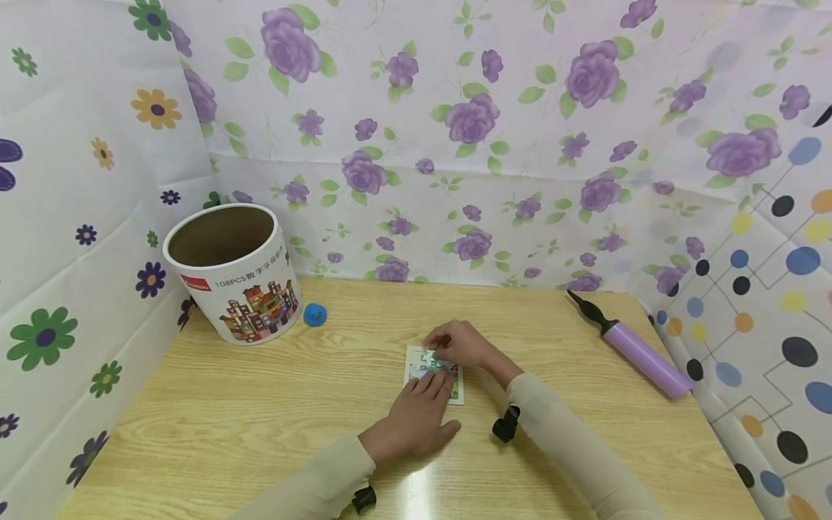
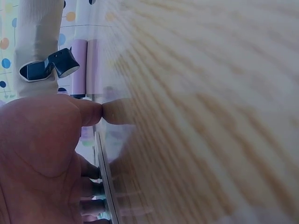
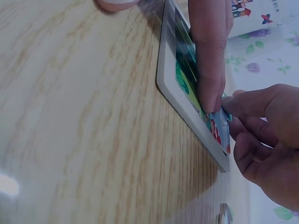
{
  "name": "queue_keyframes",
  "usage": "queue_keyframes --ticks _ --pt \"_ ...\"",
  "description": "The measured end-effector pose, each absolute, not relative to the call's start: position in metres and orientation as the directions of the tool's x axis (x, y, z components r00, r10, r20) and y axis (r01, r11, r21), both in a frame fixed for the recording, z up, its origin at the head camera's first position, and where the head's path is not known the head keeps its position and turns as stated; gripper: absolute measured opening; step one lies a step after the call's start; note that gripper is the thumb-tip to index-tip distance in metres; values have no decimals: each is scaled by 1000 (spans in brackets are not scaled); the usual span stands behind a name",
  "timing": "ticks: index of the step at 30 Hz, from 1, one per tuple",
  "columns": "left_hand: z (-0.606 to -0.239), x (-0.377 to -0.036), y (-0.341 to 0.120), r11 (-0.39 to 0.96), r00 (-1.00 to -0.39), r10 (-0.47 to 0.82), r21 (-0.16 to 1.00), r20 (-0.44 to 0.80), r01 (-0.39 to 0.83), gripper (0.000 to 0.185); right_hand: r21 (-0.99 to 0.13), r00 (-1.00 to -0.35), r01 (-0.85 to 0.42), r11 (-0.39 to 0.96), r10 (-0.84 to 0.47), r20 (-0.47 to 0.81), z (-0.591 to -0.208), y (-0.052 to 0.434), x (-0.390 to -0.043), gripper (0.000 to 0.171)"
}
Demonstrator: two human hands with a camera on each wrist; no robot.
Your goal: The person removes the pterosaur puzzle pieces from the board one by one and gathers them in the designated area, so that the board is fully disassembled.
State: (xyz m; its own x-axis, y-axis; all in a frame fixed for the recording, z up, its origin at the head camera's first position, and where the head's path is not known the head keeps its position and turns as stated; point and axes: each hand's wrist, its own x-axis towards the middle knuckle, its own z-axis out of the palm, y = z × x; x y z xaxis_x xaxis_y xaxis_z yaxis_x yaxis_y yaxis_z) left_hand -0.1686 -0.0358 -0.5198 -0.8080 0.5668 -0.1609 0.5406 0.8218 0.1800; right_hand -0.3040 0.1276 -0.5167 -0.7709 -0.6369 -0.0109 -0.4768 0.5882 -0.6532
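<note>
Left hand point(image 1: 419, 417) across puzzle point(image 1: 424, 360), bucket point(image 1: 252, 297) beyond

On the wooden table point(image 1: 260, 404), back left, a white bucket point(image 1: 250, 296) with a small blue toy point(image 1: 315, 314) just beside; at right, a purple pump point(image 1: 643, 354) lying slantwise; behind, a flowered cloth point(image 1: 416, 130).

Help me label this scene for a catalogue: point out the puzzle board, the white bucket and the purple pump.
Puzzle board point(image 3: 167, 74): right wrist view, on its pale rim.
White bucket point(image 1: 250, 296): head view, on its printed outer wall.
Purple pump point(image 1: 640, 354): head view, on its barrel.
</note>
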Motion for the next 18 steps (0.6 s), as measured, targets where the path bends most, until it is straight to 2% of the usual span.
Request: queue_keyframes --ticks 8,18 --pt "-518 -168 -35 824 -808 564 173 -171 539 78 -607 -758 -511 609 -652 -17 -519 127 -306 22" --pt "-518 -169 -35 829 -809 559 165 -183 535 78 -617 -763 -512 598 -646 8 -517 127 -304 22"
